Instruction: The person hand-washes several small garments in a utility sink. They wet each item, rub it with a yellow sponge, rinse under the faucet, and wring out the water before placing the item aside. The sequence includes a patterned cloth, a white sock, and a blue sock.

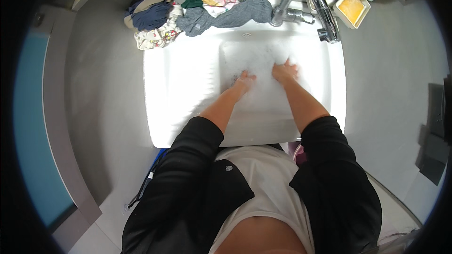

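Both hands are in the soapy basin of a white laundry sink [183,113]. My left hand [244,81] lies partly under suds at the basin's left side, with a bit of dark patterned stuff showing beside its fingers; its grip is hidden. My right hand [285,71] is at the basin's right side, its fingers spread and partly covered by foam [261,60]. Whether it touches anything under the foam cannot be told. Ribbed washboard ridges run down the sink's left part.
Crumpled clothes line the back rim: a dark blue garment [152,17], a printed cloth [152,38], a grey garment [226,16] and a striped one [222,0]. A chrome faucet [317,0] arches over the right back. Beyond it, a dish holds orange soap [351,10].
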{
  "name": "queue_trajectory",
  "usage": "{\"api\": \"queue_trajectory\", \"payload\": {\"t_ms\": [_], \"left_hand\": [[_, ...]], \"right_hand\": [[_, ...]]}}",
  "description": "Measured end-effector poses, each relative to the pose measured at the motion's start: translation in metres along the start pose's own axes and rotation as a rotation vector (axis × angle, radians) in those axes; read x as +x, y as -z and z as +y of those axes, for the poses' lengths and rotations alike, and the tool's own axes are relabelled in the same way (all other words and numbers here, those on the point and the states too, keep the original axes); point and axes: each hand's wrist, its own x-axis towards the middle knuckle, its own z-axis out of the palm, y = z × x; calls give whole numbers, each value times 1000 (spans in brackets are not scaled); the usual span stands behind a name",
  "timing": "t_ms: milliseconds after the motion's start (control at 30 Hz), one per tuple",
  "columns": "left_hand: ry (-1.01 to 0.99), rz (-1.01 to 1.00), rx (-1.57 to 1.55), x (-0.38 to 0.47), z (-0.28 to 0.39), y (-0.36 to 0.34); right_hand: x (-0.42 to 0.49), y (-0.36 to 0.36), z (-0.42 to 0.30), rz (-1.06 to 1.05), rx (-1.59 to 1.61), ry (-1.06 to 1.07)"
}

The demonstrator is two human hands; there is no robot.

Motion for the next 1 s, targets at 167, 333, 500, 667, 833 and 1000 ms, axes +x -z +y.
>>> {"api": "queue_trajectory", "payload": {"t_ms": [167,333,500,667,833,1000], "left_hand": [[-46,-187,-727,16,-1,-4],[-145,-417,-1165,6,2,23],[-407,-1116,-1307,-15,-3,51],[-719,-122,-714,-51,9,53],[-214,3,-925,-98,11,88],[-358,153,-675,-118,-15,112]], "right_hand": [[6,-36,-19,-163,-734,706],[-52,-38,-44,88,181,1115],[-116,-29,-62,51,275,1384],[-104,-17,-72,282,88,1055],[-51,-7,-61,245,-63,987],[-51,-23,-54,-516,813,635]]}}
